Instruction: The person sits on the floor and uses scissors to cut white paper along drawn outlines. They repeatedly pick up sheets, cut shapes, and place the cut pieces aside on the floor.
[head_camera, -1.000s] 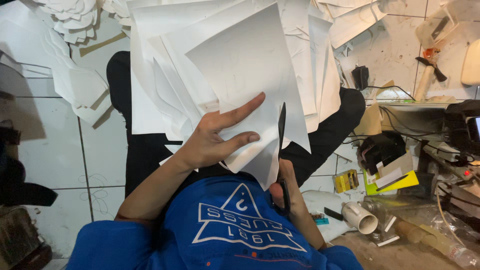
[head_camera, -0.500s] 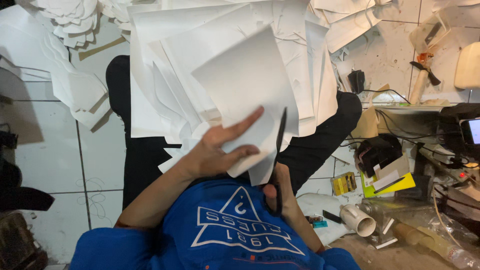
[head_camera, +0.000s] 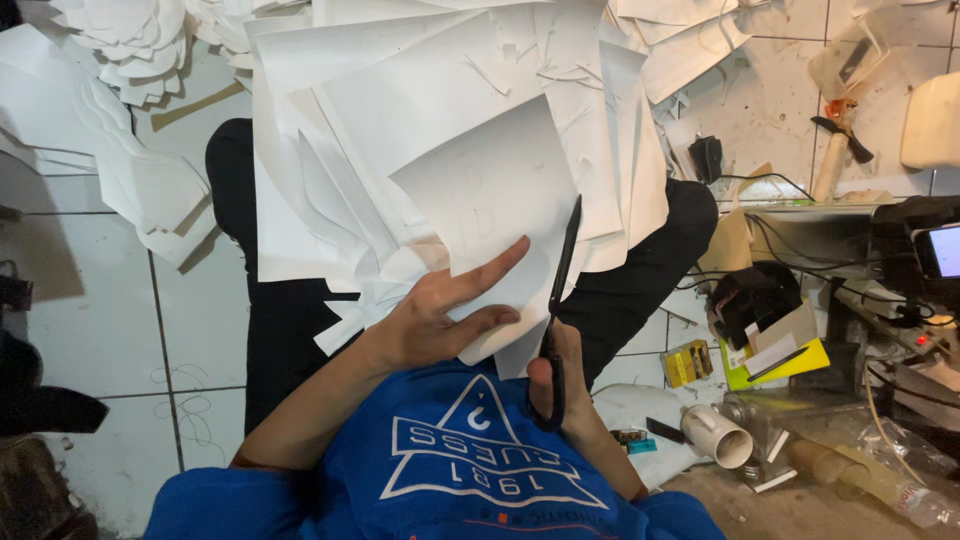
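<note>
1. My left hand (head_camera: 432, 322) holds the white sheet (head_camera: 490, 215) from below, fingers spread narrow across its lower face and the index finger stretched up and to the right.
2. The sheet sits over my lap, tilted, its long axis running from lower right to upper left, one corner pointing away from me toward the paper pile (head_camera: 400, 90).
3. My right hand (head_camera: 562, 375) is closed through the handles of the black scissors (head_camera: 560, 290).
4. The scissors stand nearly upright in view, long axis along the sheet's right edge, tips pointing away from me and slightly right.
5. The blades look close together against that edge; I cannot tell whether they bite the paper.
6. A cardboard tube (head_camera: 716, 435) lies on the floor to my right.
</note>
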